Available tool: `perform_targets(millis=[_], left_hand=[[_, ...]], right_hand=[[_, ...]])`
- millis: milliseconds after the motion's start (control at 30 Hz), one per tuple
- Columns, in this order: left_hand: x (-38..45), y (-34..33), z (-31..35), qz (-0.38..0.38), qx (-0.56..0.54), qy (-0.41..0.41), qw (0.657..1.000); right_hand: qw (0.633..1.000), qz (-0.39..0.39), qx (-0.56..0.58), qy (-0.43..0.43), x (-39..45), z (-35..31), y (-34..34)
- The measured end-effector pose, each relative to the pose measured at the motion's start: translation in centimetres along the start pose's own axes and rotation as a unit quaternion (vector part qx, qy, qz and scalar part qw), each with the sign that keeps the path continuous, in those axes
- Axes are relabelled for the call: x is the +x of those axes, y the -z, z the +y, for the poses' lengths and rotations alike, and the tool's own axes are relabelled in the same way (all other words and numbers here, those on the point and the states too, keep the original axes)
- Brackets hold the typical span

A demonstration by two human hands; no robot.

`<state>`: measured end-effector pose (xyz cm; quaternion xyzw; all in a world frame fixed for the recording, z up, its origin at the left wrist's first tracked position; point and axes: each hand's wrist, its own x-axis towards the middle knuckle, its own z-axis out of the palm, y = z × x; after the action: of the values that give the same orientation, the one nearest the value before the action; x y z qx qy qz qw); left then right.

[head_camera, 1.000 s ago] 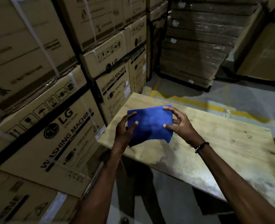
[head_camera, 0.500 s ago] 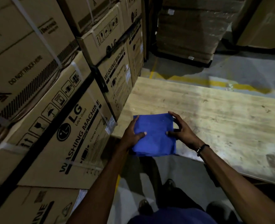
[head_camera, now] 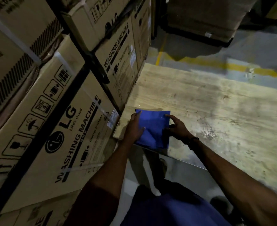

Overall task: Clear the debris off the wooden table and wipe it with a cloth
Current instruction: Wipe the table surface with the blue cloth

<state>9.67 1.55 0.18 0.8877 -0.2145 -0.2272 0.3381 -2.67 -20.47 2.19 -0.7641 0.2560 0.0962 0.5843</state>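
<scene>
A blue cloth point(head_camera: 152, 128) lies on the near-left corner of the wooden table point(head_camera: 216, 111), its lower edge hanging over the table's near edge. My left hand point(head_camera: 134, 128) rests flat along the cloth's left side, fingers reaching its far-left corner and thumb across the fabric. My right hand point(head_camera: 176, 128) touches the cloth's right side, with the index fingertip on the far-right corner. Dark specks and pale dusty patches of debris point(head_camera: 207, 132) are scattered over the tabletop to the right.
Stacked washing-machine cartons point(head_camera: 66, 121) stand tight against the table's left side. Beyond the table are a grey floor with a yellow line point(head_camera: 216, 64) and a wrapped pallet point(head_camera: 199, 17). My legs and feet are below the near edge.
The cloth went from being held up in both hands to lying on the table's near-left corner. My view tilted down and closer to the table.
</scene>
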Motion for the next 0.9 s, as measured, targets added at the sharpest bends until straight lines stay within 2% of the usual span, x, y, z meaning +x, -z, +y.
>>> perform_targets(millis=[267,400,467,567,700,800,900], left_hand=[[4.4,-1.4,-4.9,-0.01,0.072,0.03,0.997],[5.0,-0.8,-5.4,-0.029,0.162,0.02,0.986],[4.4,-0.7,-5.1,-0.027,0.206,0.035,0.978],[3.6,-0.6,-5.0,-0.01,0.215,0.009,0.977],[3.4,-1.8,-5.7,-0.038,0.221,-0.045,0.974],[4.0,-3.2,-6.6,-0.025,0.223,-0.072,0.972],[5.1,-4.7,-7.1,-0.011,0.224,-0.074,0.972]], right_hand=[[0.999,-0.039,-0.037,-0.01,5.6,1.9,-2.6],[0.996,-0.04,-0.085,0.005,6.8,2.7,-3.9],[0.992,-0.007,-0.126,0.013,6.8,3.1,-4.6],[0.984,0.092,-0.147,0.038,6.4,3.0,-6.7],[0.971,0.106,-0.2,0.081,6.9,1.9,-10.6],[0.956,0.131,-0.237,0.111,7.8,1.7,-13.4],[0.948,0.165,-0.257,0.086,8.9,2.3,-15.3]])
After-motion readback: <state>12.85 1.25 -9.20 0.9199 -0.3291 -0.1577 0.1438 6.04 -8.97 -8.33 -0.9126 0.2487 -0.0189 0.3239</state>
